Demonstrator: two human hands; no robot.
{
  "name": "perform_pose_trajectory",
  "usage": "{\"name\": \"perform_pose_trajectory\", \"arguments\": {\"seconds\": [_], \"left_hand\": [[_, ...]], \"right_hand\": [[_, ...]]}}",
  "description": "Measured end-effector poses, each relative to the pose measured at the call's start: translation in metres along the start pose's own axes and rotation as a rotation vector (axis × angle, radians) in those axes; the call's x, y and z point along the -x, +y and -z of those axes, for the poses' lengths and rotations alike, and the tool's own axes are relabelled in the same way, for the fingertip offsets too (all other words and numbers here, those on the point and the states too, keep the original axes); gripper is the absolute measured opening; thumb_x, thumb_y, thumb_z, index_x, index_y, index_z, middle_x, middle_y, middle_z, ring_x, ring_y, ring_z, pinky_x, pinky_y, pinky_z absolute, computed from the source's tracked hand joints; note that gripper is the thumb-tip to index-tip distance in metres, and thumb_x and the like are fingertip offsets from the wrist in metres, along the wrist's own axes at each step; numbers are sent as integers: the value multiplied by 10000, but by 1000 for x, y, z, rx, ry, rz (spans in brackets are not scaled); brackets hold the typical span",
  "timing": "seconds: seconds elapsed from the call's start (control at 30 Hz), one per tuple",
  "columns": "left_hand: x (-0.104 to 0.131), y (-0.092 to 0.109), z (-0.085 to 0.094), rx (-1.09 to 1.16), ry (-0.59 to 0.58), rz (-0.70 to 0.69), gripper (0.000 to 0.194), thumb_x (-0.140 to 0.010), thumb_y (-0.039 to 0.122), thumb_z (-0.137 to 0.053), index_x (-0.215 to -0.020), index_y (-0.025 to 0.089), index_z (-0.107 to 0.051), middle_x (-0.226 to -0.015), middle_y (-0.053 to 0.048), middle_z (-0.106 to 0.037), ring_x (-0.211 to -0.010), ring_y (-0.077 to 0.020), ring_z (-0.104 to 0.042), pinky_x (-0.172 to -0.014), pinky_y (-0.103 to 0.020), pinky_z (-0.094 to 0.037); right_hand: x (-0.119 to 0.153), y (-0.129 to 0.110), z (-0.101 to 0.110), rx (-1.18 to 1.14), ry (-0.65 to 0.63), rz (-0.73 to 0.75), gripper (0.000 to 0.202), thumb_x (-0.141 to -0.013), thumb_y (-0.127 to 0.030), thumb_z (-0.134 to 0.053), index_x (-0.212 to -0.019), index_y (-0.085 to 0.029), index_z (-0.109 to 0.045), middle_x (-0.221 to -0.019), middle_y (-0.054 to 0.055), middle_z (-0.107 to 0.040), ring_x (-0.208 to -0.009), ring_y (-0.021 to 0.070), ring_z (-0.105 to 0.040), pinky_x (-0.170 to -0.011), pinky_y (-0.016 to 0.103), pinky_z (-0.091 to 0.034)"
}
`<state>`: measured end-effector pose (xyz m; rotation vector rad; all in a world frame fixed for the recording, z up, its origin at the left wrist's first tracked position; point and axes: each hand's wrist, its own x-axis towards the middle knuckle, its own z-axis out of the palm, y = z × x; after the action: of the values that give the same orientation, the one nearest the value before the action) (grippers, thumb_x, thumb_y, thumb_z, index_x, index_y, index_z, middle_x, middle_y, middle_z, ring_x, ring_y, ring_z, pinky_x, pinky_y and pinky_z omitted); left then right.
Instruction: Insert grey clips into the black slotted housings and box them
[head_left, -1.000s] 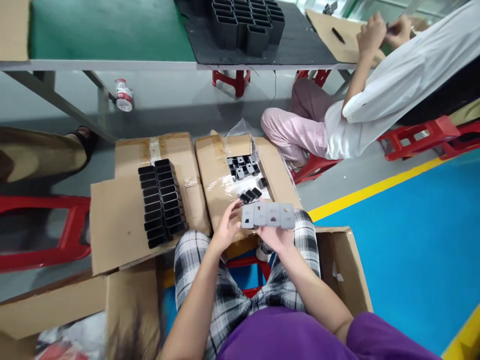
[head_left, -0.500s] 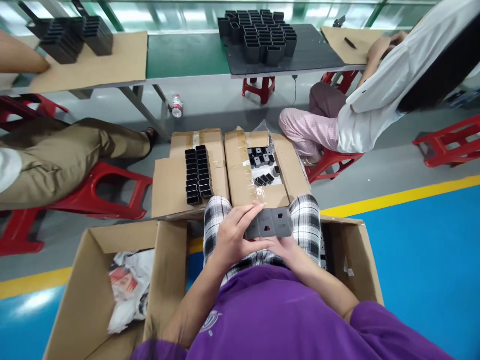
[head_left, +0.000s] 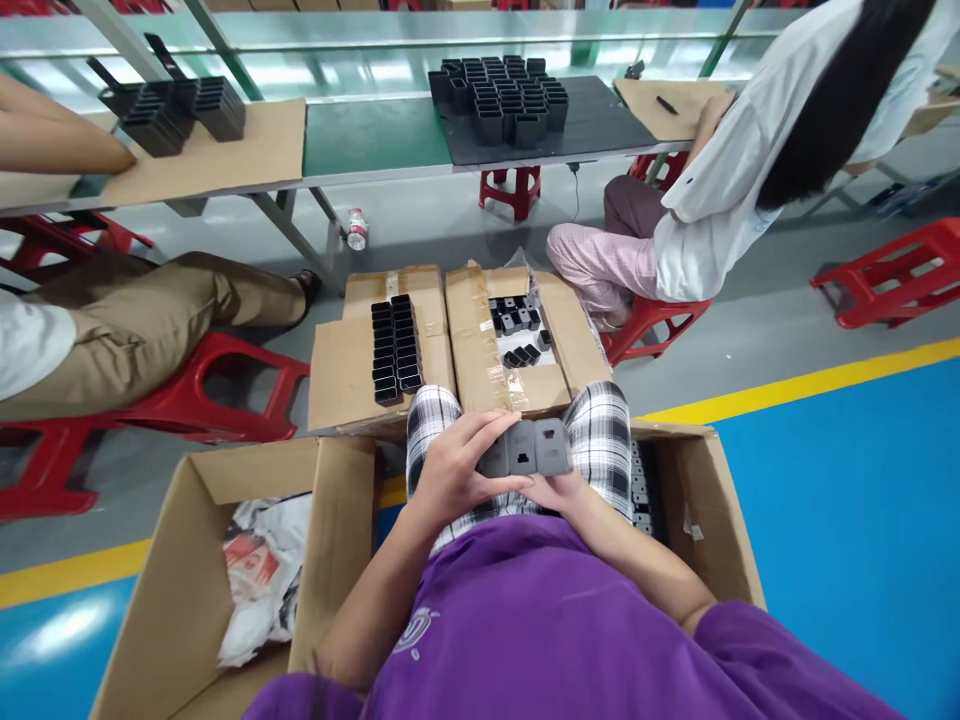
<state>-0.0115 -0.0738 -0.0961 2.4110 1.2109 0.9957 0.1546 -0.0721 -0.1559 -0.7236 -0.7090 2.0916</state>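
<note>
Above my lap I hold a few dark grey plastic housings [head_left: 536,448], side by side, with small cut-outs in their end faces. My left hand [head_left: 459,462] is closed around their left end, thumb below and fingers above. My right hand [head_left: 559,490] supports them from underneath on the right; its fingers are mostly hidden. Past my knees, two rows of black open-ended housings [head_left: 395,350] stand on a closed carton [head_left: 341,375]. Beside it, an opened carton [head_left: 474,350] contains more small black housings [head_left: 517,316].
At my left stands an open carton [head_left: 202,590] with crumpled plastic bags [head_left: 262,580]. Another carton [head_left: 712,510] at my right contains grey parts. Co-workers sit on red stools [head_left: 217,385] at a long bench [head_left: 367,135] bearing stacked black housings [head_left: 510,100]. A bottle [head_left: 357,230] stands beneath.
The camera view has tilted up and shifted slightly. The held housings now show their end faces more squarely, and both hands keep their grip.
</note>
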Motion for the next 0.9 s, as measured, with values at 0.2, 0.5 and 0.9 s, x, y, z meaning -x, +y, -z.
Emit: {"name": "perform_pose_trajectory", "arguments": {"seconds": [0.2,0.5,0.9], "left_hand": [[1,3,-1,104,-9,86,899,-747,490,-803,-1490,255,-356,-1235,-120,-659,-1124,-271,-651,-933,-415,-558],[-1,6,0,175,98,74,819,-767,466,-794,-1453,268,-392,-1162,-100,-693,-1053,-250,-657,-906,-401,-542],[-2,11,-7,164,186,-10,995,-719,518,-814,-1530,257,-299,-1245,-142,-627,-1063,-259,-641,-907,-419,-558]], "right_hand": [[3,-5,-5,-191,-42,24,477,-823,-600,-599,-1174,-283,-661,-1217,69,-702,-1170,227,-630,-953,391,-545],[4,-14,-11,-270,-104,39,548,-744,-603,-695,-1212,-327,-626,-1370,15,-602,-1232,207,-581,-1075,393,-486],[12,-16,-14,-318,-73,-1,687,-743,-612,-677,-1352,-319,-555,-1387,61,-594,-1284,242,-555,-1144,484,-403]]}}
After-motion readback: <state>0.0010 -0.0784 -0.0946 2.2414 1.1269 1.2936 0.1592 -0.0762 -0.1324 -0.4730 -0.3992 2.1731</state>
